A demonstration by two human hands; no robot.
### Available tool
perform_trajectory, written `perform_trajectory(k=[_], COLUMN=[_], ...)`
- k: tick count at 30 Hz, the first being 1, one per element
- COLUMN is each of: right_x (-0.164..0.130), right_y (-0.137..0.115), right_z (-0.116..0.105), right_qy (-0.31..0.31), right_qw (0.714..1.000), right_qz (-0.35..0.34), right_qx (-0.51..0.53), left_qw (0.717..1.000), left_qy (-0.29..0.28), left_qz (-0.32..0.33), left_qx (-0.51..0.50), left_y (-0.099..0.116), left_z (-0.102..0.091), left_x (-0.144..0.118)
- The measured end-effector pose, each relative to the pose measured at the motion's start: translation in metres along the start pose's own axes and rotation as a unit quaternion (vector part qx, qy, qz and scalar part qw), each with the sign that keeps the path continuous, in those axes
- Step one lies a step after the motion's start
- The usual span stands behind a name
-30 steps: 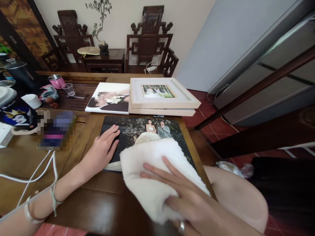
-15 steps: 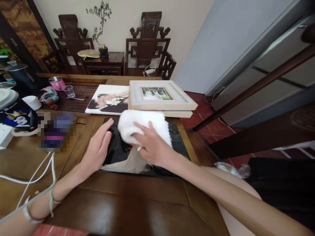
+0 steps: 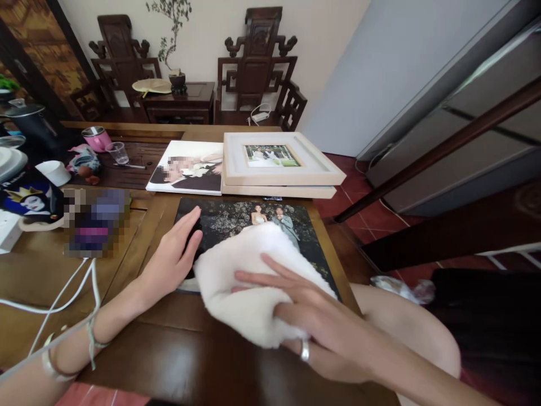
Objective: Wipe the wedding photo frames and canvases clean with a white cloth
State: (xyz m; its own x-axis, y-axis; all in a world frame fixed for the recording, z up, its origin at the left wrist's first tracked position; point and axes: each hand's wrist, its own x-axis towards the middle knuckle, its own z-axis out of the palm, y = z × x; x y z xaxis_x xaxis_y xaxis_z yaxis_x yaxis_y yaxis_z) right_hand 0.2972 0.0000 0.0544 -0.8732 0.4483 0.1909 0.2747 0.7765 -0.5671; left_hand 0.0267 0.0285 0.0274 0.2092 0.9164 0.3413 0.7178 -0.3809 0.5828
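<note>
A dark photo print (image 3: 245, 217) of a couple lies flat on the wooden table (image 3: 169, 349). My right hand (image 3: 296, 307), wearing a ring, presses a white fluffy cloth (image 3: 236, 276) onto the near part of the print. My left hand (image 3: 171, 259) lies flat with fingers spread on the print's left edge, holding it down. The cloth hides the lower half of the picture.
Behind the print lie a white canvas photo (image 3: 186, 169) and stacked pale wooden frames (image 3: 279, 166). At left are a pink cup (image 3: 96, 138), a clear plastic cup (image 3: 118, 152), a white cup (image 3: 53, 172) and white cables (image 3: 63, 293). Carved chairs (image 3: 257, 73) stand behind.
My right hand has drawn the cloth from the print's far edge back toward me, uncovering the couple in the picture. My left hand has stayed on the left edge.
</note>
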Motion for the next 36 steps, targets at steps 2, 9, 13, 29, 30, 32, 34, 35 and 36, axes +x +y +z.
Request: perform_trajectory(k=[2,9,13,29,30,32,34,35,36], right_x=[-0.006,0.044,0.101,0.025,0.016,0.0,-0.013,-0.019,-0.024], right_y=[0.007,0.036,0.051,0.06,0.062,0.061,0.049,0.04,0.029], right_z=[-0.002,-0.01,-0.01,-0.033,-0.036,-0.035,-0.026,-0.019,-0.011], right_qy=[0.045,0.246,0.247,0.263,0.269,0.272,0.269,0.259,0.253], right_qw=[0.998,0.908,0.904,0.902,0.9,0.903,0.91,0.919,0.927], right_qz=[0.044,0.246,0.223,0.301,0.309,0.314,0.309,0.294,0.278], right_qx=[-0.012,0.233,0.268,0.161,0.149,0.11,0.066,0.04,0.027], left_qw=[1.0,0.996,0.996,0.995,0.995,0.995,0.995,0.994,0.994], left_qy=[-0.024,-0.054,-0.046,-0.055,-0.056,-0.057,-0.057,-0.059,-0.061], left_qz=[0.009,0.031,0.037,0.039,0.038,0.036,0.034,0.033,0.032], left_qx=[0.017,0.061,0.065,0.071,0.073,0.077,0.081,0.083,0.085], left_y=[-0.001,-0.012,-0.014,-0.012,-0.011,-0.01,-0.008,-0.007,-0.006], left_z=[0.002,0.007,0.008,0.007,0.007,0.006,0.005,0.005,0.005], left_x=[-0.001,-0.005,-0.006,-0.005,-0.005,-0.005,-0.004,-0.004,-0.004])
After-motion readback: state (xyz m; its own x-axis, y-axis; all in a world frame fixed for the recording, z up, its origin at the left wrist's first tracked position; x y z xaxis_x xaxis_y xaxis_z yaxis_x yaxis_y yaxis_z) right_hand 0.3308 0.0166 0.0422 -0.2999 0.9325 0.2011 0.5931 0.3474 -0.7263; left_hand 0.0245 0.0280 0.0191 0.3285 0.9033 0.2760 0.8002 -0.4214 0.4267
